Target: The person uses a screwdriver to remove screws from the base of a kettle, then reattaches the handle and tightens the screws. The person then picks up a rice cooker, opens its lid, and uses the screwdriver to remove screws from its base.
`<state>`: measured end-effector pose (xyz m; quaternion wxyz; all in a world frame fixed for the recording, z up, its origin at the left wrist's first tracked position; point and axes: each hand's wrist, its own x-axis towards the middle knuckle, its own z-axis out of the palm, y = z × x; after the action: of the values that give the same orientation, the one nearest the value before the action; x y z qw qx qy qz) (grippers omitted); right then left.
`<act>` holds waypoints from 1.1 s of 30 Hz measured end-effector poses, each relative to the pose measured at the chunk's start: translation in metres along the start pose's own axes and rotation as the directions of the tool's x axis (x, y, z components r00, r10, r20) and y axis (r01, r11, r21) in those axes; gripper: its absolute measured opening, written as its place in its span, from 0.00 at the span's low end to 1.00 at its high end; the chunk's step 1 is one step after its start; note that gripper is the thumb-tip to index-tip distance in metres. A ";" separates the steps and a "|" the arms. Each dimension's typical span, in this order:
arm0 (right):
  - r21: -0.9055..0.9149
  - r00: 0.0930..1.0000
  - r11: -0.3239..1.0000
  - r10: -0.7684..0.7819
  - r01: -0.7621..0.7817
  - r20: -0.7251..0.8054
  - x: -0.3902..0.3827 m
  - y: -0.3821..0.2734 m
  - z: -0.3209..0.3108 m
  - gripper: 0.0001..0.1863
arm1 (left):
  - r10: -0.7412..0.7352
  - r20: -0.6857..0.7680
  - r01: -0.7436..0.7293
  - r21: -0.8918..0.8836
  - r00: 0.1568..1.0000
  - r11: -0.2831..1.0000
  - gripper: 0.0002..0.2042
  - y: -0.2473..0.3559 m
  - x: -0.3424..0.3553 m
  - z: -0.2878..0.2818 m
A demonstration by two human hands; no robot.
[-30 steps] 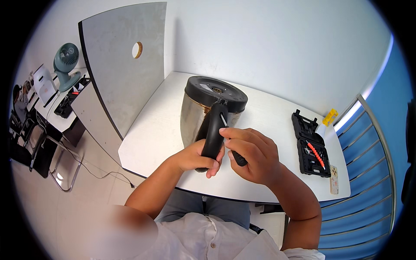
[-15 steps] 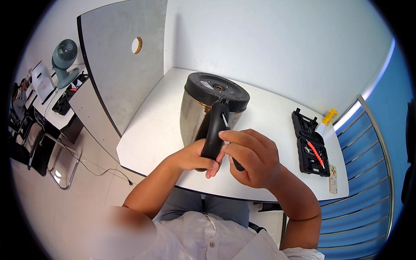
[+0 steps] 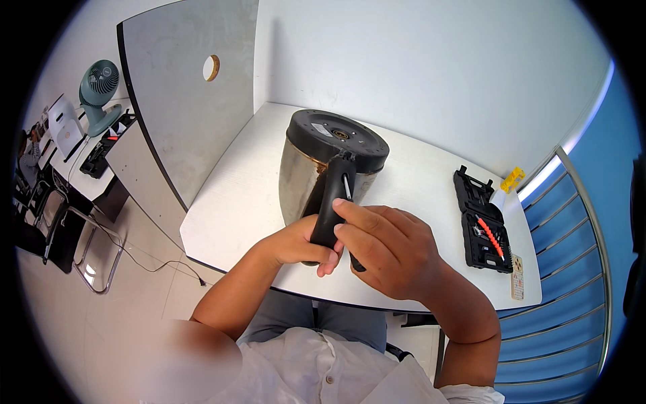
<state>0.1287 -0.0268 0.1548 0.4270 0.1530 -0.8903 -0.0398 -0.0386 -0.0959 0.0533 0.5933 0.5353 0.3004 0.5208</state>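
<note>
A stainless steel kettle (image 3: 299,185) with rusty patches stands upside down on the white table (image 3: 242,168), its black base (image 3: 340,135) on top. My left hand (image 3: 296,246) is wrapped round the lower part of its black handle (image 3: 331,192). My right hand (image 3: 380,249) is closed round a screwdriver at the handle's right side, fingertips resting on the handle. The screwdriver's metal shaft (image 3: 346,185) lies along a slot in the upper handle; most of its dark grip is hidden under my fingers, and I cannot make out the tip.
An open black toolbox (image 3: 481,242) with a red flexible shaft, a yellow object (image 3: 513,178) and a pale remote (image 3: 517,279) lie at the right. A grey partition (image 3: 182,101) borders the left, beyond which are a fan (image 3: 99,91), a person (image 3: 29,158) and chairs. A metal railing (image 3: 589,229) runs right.
My right hand has shifted slightly down and left, covering more of the screwdriver's grip. My left hand stays on the handle. The view has moved slightly, with the kettle otherwise unchanged.
</note>
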 end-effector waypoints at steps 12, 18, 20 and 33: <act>-0.133 0.999 0.991 -0.011 0.015 0.034 0.002 -0.006 -0.006 0.17 | 0.034 0.032 -0.035 0.037 0.999 0.999 0.03 0.001 0.000 -0.001; -0.176 0.990 0.983 -0.072 0.049 -0.123 -0.005 0.005 0.010 0.20 | 0.003 0.090 -0.008 0.060 0.996 0.998 0.03 -0.001 0.006 -0.002; -0.150 0.981 0.989 -0.019 -0.010 -0.194 -0.007 0.006 0.012 0.21 | -0.069 0.093 0.060 0.096 0.993 0.994 0.04 0.007 0.006 0.004; 0.042 0.965 0.995 0.100 -0.093 -0.240 -0.002 -0.001 0.024 0.24 | 0.092 0.101 -0.098 0.052 0.991 0.994 0.03 0.003 0.000 0.002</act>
<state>0.1119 -0.0281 0.1380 0.5315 0.1198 -0.8384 0.0136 -0.0373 -0.0972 0.0569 0.5665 0.5906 0.2597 0.5126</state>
